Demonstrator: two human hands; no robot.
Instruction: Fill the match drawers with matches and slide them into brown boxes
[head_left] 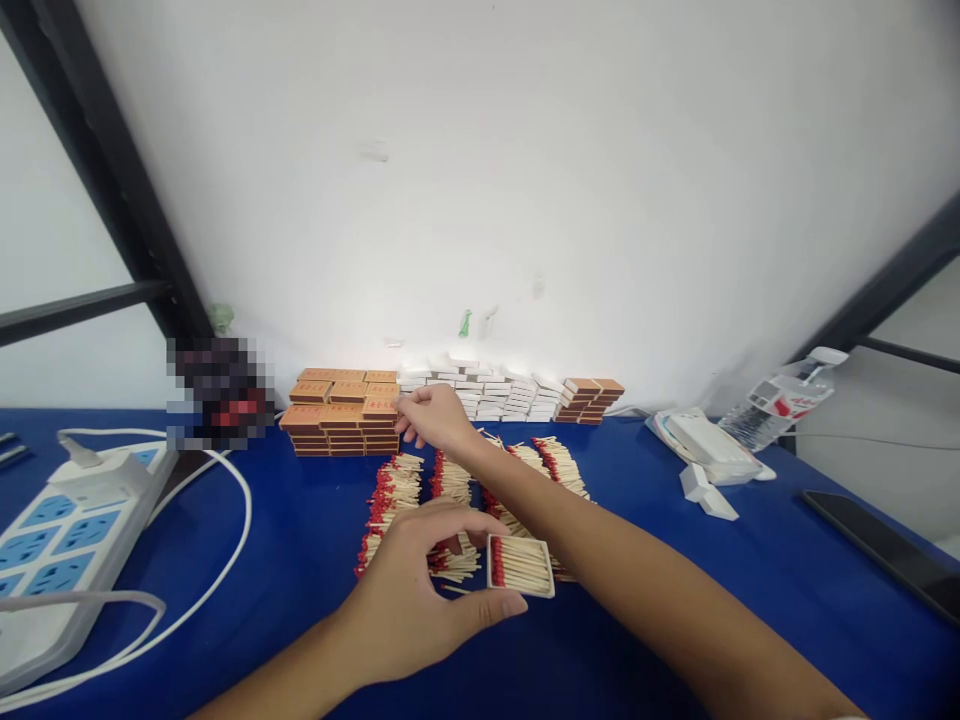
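My left hand (427,590) holds a white matchbox tray (521,566) filled with red-tipped matches, between the thumb below and fingers above. Crossing over it, my right arm stretches to the stacked orange-brown matchboxes (330,417), where my right hand (431,415) has its fingertips at the right edge of an upper box. The fingers are bent together there; whether they grip that box is hard to tell. Rows of loose matches (394,495) lie on the blue table beneath both arms. White trays (491,390) are piled against the wall beside my right hand.
A smaller stack of brown matchboxes (589,400) stands right of the white pile. Farther right are a plastic bottle (784,405), white packets (705,445), two small white boxes (707,492) and a phone (885,545). A power strip (75,540) with looping cables occupies the left.
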